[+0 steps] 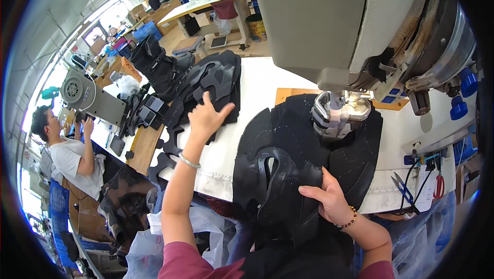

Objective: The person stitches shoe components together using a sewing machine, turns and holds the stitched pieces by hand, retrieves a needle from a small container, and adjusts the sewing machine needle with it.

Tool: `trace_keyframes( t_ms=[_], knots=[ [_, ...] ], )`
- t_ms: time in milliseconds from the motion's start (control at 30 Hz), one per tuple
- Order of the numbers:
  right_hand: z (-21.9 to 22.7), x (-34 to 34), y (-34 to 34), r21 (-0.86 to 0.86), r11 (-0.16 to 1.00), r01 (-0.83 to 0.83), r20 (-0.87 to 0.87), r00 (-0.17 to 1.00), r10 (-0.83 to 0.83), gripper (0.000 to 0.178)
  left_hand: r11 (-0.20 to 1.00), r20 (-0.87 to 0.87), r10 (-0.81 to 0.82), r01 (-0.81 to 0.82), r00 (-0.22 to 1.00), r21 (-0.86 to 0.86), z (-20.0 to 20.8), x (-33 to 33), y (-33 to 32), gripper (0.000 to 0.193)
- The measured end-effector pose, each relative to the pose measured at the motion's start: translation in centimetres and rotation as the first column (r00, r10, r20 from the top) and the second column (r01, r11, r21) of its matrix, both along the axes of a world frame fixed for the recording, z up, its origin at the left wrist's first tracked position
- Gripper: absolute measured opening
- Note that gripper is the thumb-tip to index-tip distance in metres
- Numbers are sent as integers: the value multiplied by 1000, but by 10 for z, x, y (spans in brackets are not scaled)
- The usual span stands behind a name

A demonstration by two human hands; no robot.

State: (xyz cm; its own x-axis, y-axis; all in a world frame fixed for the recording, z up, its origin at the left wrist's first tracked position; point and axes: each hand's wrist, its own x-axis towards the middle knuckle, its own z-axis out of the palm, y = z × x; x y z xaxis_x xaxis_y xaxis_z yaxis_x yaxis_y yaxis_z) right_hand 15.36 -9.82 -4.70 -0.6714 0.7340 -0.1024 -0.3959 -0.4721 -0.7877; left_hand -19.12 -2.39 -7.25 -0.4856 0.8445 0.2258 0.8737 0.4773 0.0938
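Note:
My right hand (332, 199) grips the edge of a black fabric panel (278, 184) with smooth trim and a slit-shaped opening, its thumb lying on top. That panel rests over further black textured material, which spreads under the metal presser foot (337, 117) of a large sewing machine (314, 27). My left hand (206, 119) reaches out to the left, index finger and thumb apart, over a pile of black cut pieces (218, 75) with curved outlines. Whether its fingertips touch the pile I cannot tell.
Scissors with blue handles (404, 189) and a red-handled tool (439, 184) hang at the white table's right edge. Black stacked parts (154, 65) stand far left. A co-worker in a white shirt (74, 158) sits left by another machine (90, 96). Plastic bags (149, 248) hang below the table.

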Motion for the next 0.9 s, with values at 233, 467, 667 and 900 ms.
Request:
trace_keyframes(
  t_ms=[233, 467, 667, 900],
  knots=[
    [1, 7, -2, -24, 999, -32, 0, 999, 32, 44, 1000, -9, -11, 11, 1000, -28, -28, 7, -4, 102],
    [6, 2, -5, -39, 999, -6, -11, 1000, 5, 41, 992, -201, 107, -90, 974, 91, -45, 9, 9, 99],
    [9, 8, -7, -35, 999, -20, -7, 1000, 20, 43, 999, 57, 40, -41, 998, 23, -23, 0, 11, 99],
    [10, 7, -5, -68, 997, 41, -46, 998, -44, 45, 915, 385, -361, 243, 849, 322, 33, 50, -54, 65]
  ],
)
